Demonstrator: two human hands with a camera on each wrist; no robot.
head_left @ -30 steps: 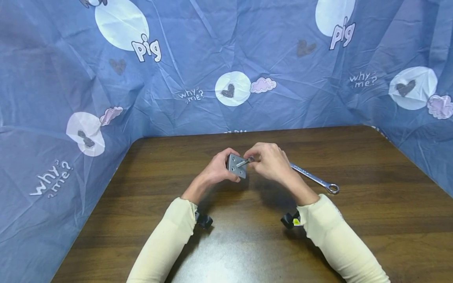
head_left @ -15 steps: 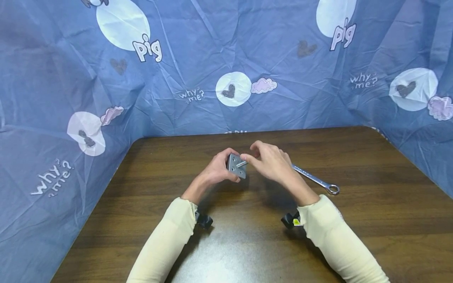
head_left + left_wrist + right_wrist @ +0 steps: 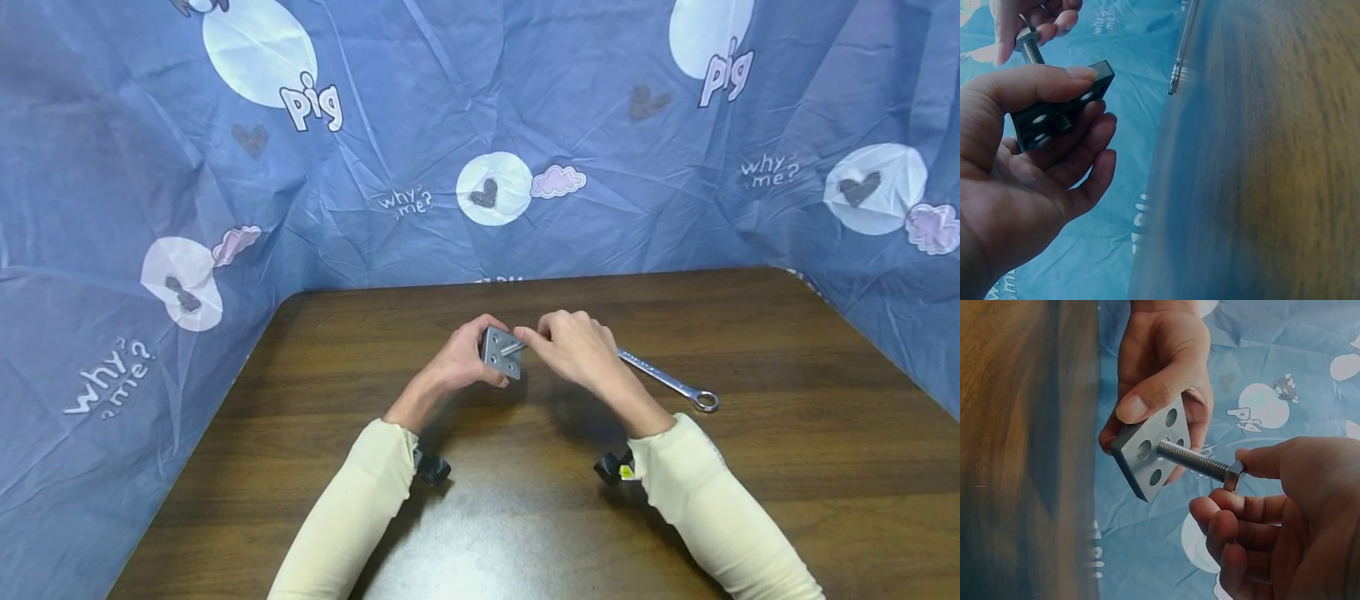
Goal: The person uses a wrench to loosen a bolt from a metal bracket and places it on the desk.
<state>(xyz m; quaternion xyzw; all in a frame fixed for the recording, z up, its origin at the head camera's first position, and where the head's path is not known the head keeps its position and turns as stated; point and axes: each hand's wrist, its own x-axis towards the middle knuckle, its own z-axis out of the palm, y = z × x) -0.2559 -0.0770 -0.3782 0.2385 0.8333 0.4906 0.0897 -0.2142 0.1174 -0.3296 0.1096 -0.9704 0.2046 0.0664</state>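
My left hand (image 3: 462, 357) grips a square metal plate (image 3: 1147, 456) by its edges, thumb on one side and fingers on the other. The plate has several round holes. A long threaded hex bolt (image 3: 1191, 461) stands in the plate's middle hole; in the left wrist view its tip (image 3: 1065, 123) shows on the far face. My right hand (image 3: 577, 346) pinches the bolt's hex head (image 3: 1234, 475) between thumb and forefinger, its other fingers curled below. Both hands hold the pieces above the table.
A chrome combination wrench (image 3: 667, 379) lies on the brown wooden table (image 3: 315, 467), right of my right hand and partly behind it. A blue printed cloth (image 3: 405, 108) hangs around the table's back and sides.
The right hand's fingers spread off the bolt head half a second ago and have since closed down on it again. The left hand and plate have stayed in place.
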